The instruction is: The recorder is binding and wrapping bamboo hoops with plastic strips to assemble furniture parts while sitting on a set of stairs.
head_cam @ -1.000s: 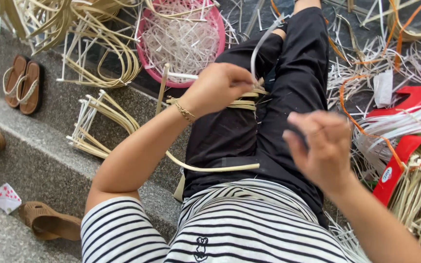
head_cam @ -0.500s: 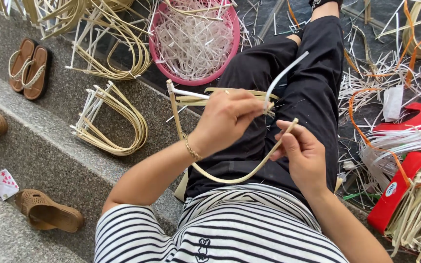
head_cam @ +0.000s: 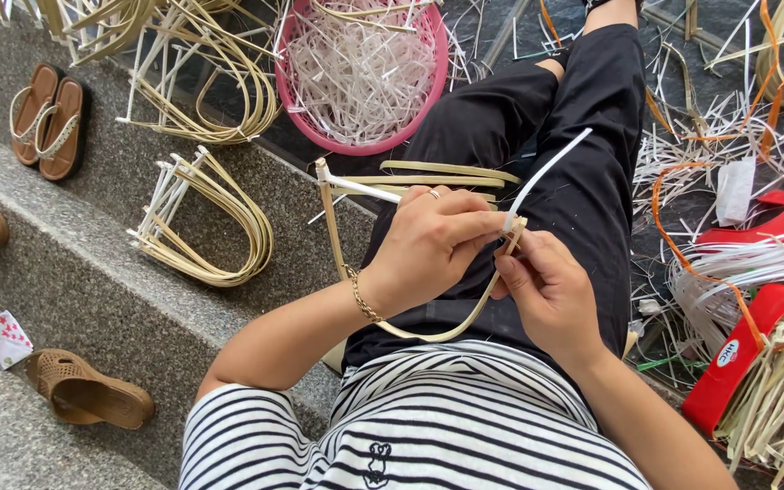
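I sit on a stone step with black trousers, and both hands meet over my lap. My left hand [head_cam: 436, 240], with a gold bracelet and a ring, grips a bent loop of tan cane strips [head_cam: 428, 327] near its upper end. My right hand [head_cam: 546, 290] pinches a thin white strip [head_cam: 551, 168] against the end of that loop, just right of the left fingers. The white strip sticks up and to the right over my thigh. More tan strips of the same loop [head_cam: 446, 172] lie flat across my leg above the left hand.
A pink basket [head_cam: 301, 113] full of white strips stands ahead. Bundles of bent tan loops [head_cam: 220, 227] lie on the step at left, beside brown sandals [head_cam: 47, 118] and a slipper [head_cam: 93, 395]. Red stools [head_cam: 746, 349] and loose strips crowd the right.
My right hand came in from the lower right and joined the left at the loop's end. The white strip is now pinched there. The view shifted slightly downward.
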